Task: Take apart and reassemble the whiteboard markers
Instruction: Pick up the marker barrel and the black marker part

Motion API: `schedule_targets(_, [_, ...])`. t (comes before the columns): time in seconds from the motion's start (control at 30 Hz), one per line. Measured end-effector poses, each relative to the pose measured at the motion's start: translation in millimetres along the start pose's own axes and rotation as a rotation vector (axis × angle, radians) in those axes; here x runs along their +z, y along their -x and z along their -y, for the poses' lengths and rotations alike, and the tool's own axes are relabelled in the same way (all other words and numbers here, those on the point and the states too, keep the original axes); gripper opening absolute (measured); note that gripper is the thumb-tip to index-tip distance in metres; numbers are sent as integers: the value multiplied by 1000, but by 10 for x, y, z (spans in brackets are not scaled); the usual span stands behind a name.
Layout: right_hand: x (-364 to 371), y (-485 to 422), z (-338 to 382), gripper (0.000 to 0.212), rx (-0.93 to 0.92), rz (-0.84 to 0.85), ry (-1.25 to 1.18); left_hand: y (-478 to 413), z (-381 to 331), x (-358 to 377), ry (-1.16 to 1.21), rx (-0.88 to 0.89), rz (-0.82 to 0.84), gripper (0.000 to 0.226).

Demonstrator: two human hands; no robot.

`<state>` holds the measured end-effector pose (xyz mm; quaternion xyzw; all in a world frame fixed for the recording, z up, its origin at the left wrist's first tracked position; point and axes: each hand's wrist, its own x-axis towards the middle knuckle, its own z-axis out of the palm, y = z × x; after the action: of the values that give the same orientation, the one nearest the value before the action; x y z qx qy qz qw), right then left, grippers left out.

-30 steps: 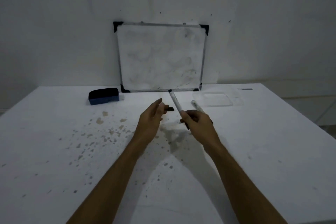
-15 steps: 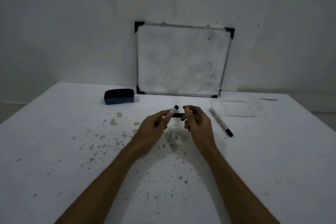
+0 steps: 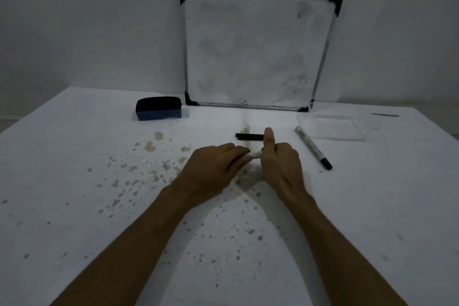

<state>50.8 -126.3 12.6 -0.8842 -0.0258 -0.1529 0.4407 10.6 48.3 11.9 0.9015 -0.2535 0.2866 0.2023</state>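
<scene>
Marker [image 3: 255, 155] sits between my two hands, above the table [image 3: 74, 181] near its middle; only a short pale stretch of the barrel shows in the gap between them. Left hand [image 3: 213, 169] is curled closed around one end, knuckles up. Right hand [image 3: 280, 164] is wrapped around the other end, thumb sticking straight up. Both hands are clamped on it, nearly touching each other. Can't tell which end has the tip; my fingers cover it.

Second marker [image 3: 313, 148] lies flat on the table just right of my right hand, angled, black end toward me, pale end away. Not touching my hand.

Two dark thin sticks [image 3: 249, 136] lie side by side on the table just beyond my hands, partly hidden behind my right thumb. Can't tell what part they are.

Clear flat tray [image 3: 330, 128] sits beyond the second marker, close to its far end. Blue eraser [image 3: 159, 108] is far left at the back. Whiteboard [image 3: 255, 49] leans against the wall [image 3: 87, 20], bottom edge on the table. Table surface is speckled with stains on the left half.
</scene>
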Motion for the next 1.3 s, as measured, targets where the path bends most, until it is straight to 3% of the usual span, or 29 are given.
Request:
schedule_targets(0.2, [-80, -24, 45, 74, 41, 136, 17, 25, 67, -61, 69, 19, -21, 43])
schedule_targets(0.3, [-23, 30, 63, 77, 41, 116, 57, 14, 22, -21, 30, 51, -68, 52])
schedule_targets(0.37, [-11, 21, 31, 73, 36, 82, 31, 7, 24, -10, 44, 4, -77, 46])
schedule_targets(0.47, [-49, -5, -27, 72, -27, 64, -66, -1, -47, 10, 226, -230, 81, 44])
schedule_targets(0.57, [-86, 43, -35, 77, -201, 59, -196, -47, -55, -38, 519, -423, 293, 42])
schedule_targets(0.63, [-82, 89, -26, 74, -357, 57, -195, -49, -3, -132, 674, -441, 387, 41])
schedule_targets(0.7, [-70, 91, -17, 67, -413, 28, -131, -6, 4, -140, 717, -429, 374, 37])
schedule_targets(0.77, [-65, 63, 22, 78, -243, 48, -91, 56, -58, -59, 568, -402, 212, 35])
schedule_targets(0.87, [-33, 7, 22, 82, 11, 141, 70, 90, -63, 45, 124, -146, -62, 39])
schedule_targets(0.97, [-14, -19, 35, 74, 94, 119, 124, 50, -41, -6, -6, -39, -150, 40])
schedule_targets(1.07, [-44, 18, 15, 62, 47, 62, 19, 64, -123, 8, 331, -258, 8, 43])
schedule_targets(1.17, [-88, 116, -13, 59, -321, 28, -35, -12, -44, -126, 750, -496, 325, 38])
schedule_targets(1.23, [-109, 146, 9, 58, -452, 39, -21, -31, 11, -202, 799, -505, 409, 40])
schedule_targets(1.3, [-85, 114, 11, 67, -404, 32, 27, -4, -33, -154, 750, -503, 322, 45])
